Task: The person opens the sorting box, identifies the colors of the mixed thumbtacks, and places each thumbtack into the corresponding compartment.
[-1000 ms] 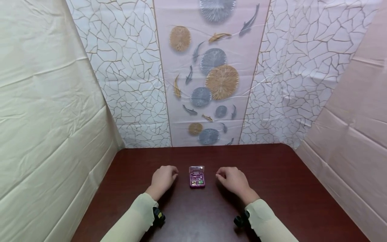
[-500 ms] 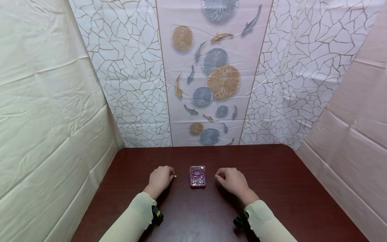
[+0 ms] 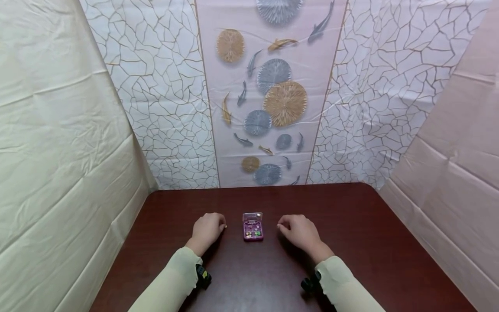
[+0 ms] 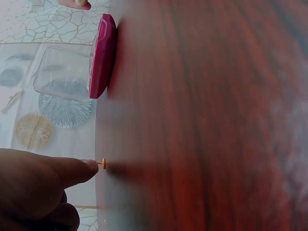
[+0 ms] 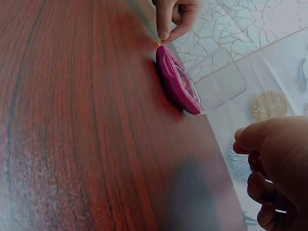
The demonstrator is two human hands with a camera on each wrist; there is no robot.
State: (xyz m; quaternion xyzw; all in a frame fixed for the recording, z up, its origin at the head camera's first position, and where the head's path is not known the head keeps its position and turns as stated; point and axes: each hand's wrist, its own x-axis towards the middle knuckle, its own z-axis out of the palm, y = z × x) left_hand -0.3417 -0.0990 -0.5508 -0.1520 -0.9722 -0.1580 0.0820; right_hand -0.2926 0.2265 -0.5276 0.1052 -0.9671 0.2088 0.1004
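My left hand (image 3: 206, 232) rests on the table to the left of a small purple compartment box (image 3: 253, 235). Between thumb and forefinger it pinches a tiny orange-headed stud (image 4: 104, 163) with a thin metal post, held close over the wood. The box's clear lid (image 4: 65, 72) stands raised at the back. Several little green, yellow and pale pieces lie in its compartments. On the box's other side my right hand (image 3: 301, 232) rests with fingers loosely curled; nothing shows in it in the right wrist view.
Dark red-brown wooden table (image 3: 249, 277) under both hands. Behind it hangs a patterned cloth (image 3: 269, 95), and cream cloth walls (image 3: 66, 151) close in the sides. Dark wrist cameras sit at both cuffs.
My left hand has shifted slightly left, away from the box, and the stud now shows at its fingertips. The right hand and the box have stayed in place; the head view shifts a little.
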